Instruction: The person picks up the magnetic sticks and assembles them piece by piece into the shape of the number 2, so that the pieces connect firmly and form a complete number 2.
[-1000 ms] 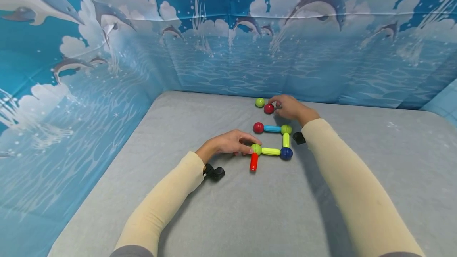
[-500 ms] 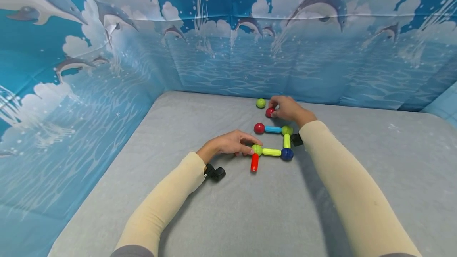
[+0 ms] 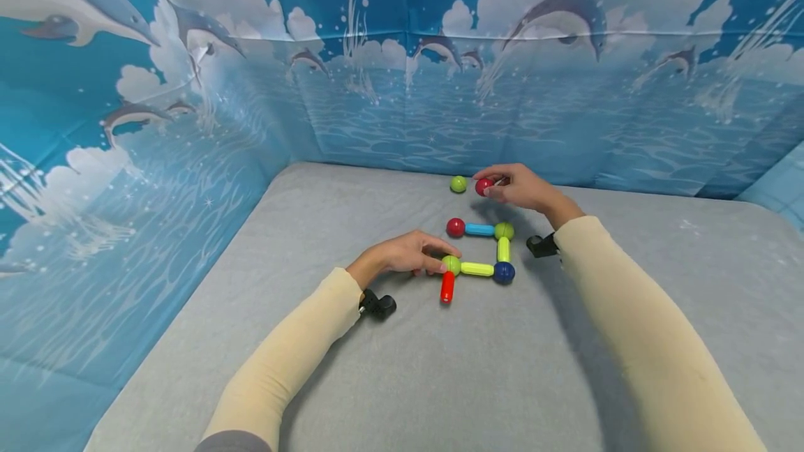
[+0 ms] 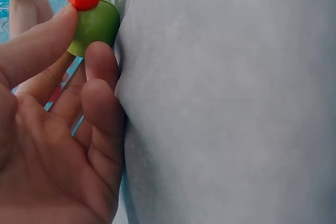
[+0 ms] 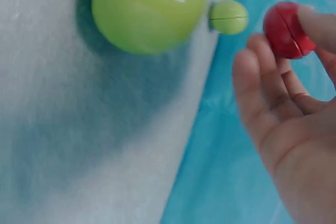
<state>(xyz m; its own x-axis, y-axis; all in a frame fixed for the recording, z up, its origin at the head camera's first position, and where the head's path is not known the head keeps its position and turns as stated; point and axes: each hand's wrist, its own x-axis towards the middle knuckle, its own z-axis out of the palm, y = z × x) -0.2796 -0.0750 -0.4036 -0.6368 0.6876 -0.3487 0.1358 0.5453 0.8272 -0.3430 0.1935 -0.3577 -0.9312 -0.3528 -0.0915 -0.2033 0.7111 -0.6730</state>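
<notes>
My left hand [image 3: 411,252] pinches a green ball [image 4: 97,27] between thumb and fingers. That ball joins a short red rod [image 3: 447,288] and a yellow-green rod [image 3: 477,269]. The chain runs on to a dark blue ball [image 3: 504,273], a second yellow-green rod [image 3: 504,250], another green ball [image 3: 504,231], a light blue rod [image 3: 480,229] and a red ball [image 3: 456,227] at its end. Beyond it, my right hand [image 3: 520,187] holds a loose red ball [image 5: 286,30] between thumb and fingertips, raised over the grey surface.
A loose green ball [image 3: 458,184] lies near the far edge of the grey cloth-covered table [image 3: 402,375], left of the right hand. A blue curtain printed with dolphins [image 3: 402,110] stands behind the table and along its left side.
My right hand has closed its fingers on the loose red ball and lifted it, shifting slightly to the right. The left hand stays at the chain's green ball.
</notes>
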